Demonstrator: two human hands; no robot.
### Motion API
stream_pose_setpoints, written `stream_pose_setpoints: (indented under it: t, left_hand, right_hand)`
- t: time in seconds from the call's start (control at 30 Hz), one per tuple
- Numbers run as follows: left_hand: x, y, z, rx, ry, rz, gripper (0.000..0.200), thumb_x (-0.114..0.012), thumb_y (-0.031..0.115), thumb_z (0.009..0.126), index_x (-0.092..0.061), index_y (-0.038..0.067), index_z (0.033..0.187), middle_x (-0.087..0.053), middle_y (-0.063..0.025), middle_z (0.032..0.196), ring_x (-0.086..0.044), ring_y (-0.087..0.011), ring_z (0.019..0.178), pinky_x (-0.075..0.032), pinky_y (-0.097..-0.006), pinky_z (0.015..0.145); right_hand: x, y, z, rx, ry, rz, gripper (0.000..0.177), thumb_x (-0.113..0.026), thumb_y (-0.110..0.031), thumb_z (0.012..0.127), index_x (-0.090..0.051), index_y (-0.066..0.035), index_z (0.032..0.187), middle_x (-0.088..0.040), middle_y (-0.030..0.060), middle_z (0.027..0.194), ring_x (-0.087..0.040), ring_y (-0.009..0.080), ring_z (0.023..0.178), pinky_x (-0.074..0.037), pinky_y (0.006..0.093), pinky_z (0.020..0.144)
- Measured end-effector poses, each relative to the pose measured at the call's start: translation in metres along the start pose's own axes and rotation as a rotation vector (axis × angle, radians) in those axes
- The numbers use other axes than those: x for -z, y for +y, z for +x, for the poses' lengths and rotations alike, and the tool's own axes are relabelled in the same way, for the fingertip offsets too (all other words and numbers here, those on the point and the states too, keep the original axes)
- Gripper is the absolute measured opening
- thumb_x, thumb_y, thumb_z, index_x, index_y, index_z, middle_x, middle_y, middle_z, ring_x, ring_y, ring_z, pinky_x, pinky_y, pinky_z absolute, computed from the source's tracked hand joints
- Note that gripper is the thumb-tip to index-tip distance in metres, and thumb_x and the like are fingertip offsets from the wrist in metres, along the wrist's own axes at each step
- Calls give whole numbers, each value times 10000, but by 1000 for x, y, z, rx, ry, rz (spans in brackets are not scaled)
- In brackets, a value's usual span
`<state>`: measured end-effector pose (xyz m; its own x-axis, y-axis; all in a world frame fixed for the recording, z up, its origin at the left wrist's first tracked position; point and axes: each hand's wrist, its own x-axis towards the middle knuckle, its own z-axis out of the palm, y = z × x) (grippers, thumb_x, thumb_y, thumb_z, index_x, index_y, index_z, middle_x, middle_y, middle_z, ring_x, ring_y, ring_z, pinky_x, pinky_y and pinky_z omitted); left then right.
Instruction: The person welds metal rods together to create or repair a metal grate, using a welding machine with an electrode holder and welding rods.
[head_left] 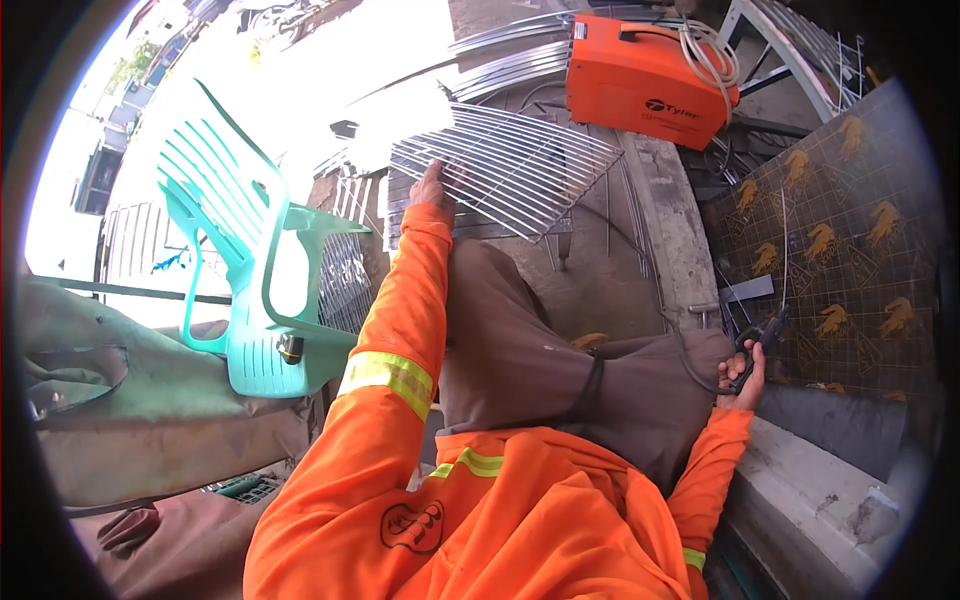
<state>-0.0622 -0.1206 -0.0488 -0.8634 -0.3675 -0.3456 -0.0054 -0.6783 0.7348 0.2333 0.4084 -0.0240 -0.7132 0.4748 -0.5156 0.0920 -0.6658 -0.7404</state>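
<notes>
My left hand (430,190) grips the near left edge of a metal grille (520,165) made of many thin parallel bars. The grille lies tilted over a dark flat work surface (405,165) in front of my knees. In my right hand (742,378), beside my right knee, is a black welding electrode holder (765,335). A long thin welding rod (785,250) points up from its jaws. A dark cable (685,360) hangs from the holder across my knee. My right fingers are wrapped around the handle.
A green plastic chair (270,350) stands at my left. An orange welding machine (640,85) with a coiled pale cable (712,55) sits at the far right. Beside my right hand leans a dark printed board (830,250). Metal strips (510,70) lie behind the grille.
</notes>
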Motion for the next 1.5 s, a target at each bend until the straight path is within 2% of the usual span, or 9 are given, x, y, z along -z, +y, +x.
stream_pose_setpoints:
  t: [0.2,0.43,0.57,0.63,0.67,0.9,1.1,1.23,1.5]
  left_hand:
    - [-19,16,-24,-45,-51,70,346,-592,199,1029,-566,-95,1208,-667,-185,1084,-708,-331,931,-625,-431,778]
    - [-45,57,-25,-179,-315,162,400,-582,201,1040,-559,-135,1257,-663,-226,1137,-708,-325,934,-613,-401,820]
    - [-83,108,-46,-270,-385,375,445,-554,265,1059,-566,-126,1270,-683,-223,1120,-704,-289,972,-599,-382,871]
    - [-90,139,-22,-245,-457,471,463,-525,248,1066,-530,-117,1351,-645,-233,1259,-672,-305,1130,-546,-376,1001]
    - [-107,152,-29,-278,-451,446,468,-520,263,1069,-534,-110,1351,-649,-247,1252,-674,-307,1126,-543,-381,1005]
    - [-187,273,-11,-576,-595,801,538,-495,376,1076,-566,-93,1331,-691,-257,1179,-714,-294,1051,-604,-357,917]
    - [-215,343,-12,-741,-497,1023,512,-569,416,1039,-622,-12,1316,-717,-232,1127,-745,-272,962,-610,-338,870]
    - [-208,353,-30,-687,-448,1070,486,-559,434,1040,-638,43,1317,-719,-239,1140,-733,-271,1015,-586,-345,904]
    - [-175,333,-50,-539,-555,1289,567,-557,492,1027,-631,-8,1285,-740,-178,1085,-728,-231,966,-575,-336,877]
  right_hand:
    - [-5,0,-3,6,2,-23,253,-651,-413,989,-605,-183,1083,-448,-61,604,-457,69,520,-517,276,575]
    - [-5,-1,-5,15,3,-22,236,-636,-388,1001,-628,-166,1078,-478,-63,603,-475,65,503,-538,281,573]
    - [-6,0,-5,13,15,-13,237,-634,-392,1001,-632,-165,1072,-480,-62,606,-475,67,508,-543,287,568]
    - [-5,0,-4,19,15,-5,235,-633,-392,1001,-634,-167,1067,-480,-62,607,-474,68,508,-544,288,565]
    - [-3,1,-3,16,13,-5,233,-629,-389,1004,-635,-165,1066,-482,-60,604,-477,70,506,-546,292,563]
    - [-1,3,-2,29,-7,22,234,-615,-375,1015,-638,-150,1073,-495,-53,586,-491,78,494,-551,303,558]
    - [1,2,-3,15,2,26,229,-618,-377,1013,-639,-156,1073,-493,-54,588,-494,75,499,-560,297,566]
    - [3,2,-1,6,-18,16,235,-625,-384,1008,-634,-160,1076,-488,-59,594,-493,71,502,-563,293,563]
    - [3,2,-1,21,0,-4,247,-630,-399,1002,-635,-163,1076,-491,-58,601,-487,67,505,-561,288,555]
